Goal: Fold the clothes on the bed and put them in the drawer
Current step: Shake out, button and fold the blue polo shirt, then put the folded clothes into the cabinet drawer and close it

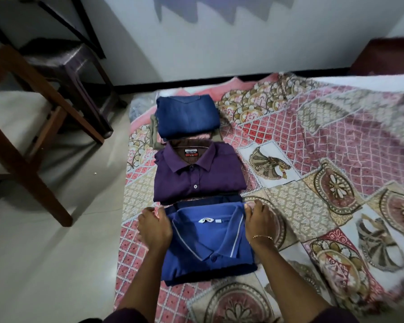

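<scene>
Clothes lie folded on the bed (313, 141); left hand (153, 226) and right hand (260, 220) grip the blue shirt's (208, 248) sides, probably to lift it.

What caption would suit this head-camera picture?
Both hands, left hand and right hand, at a folded blue polo beside two other folded stacks on the bed.

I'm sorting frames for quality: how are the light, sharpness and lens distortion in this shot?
Head view: dim, even room light, dark at the corners; the blue polo and purple shirt are sharp, labels visible; the bedspread smears toward the right edge; wide-angle bending curves the wall and the chair.
</scene>
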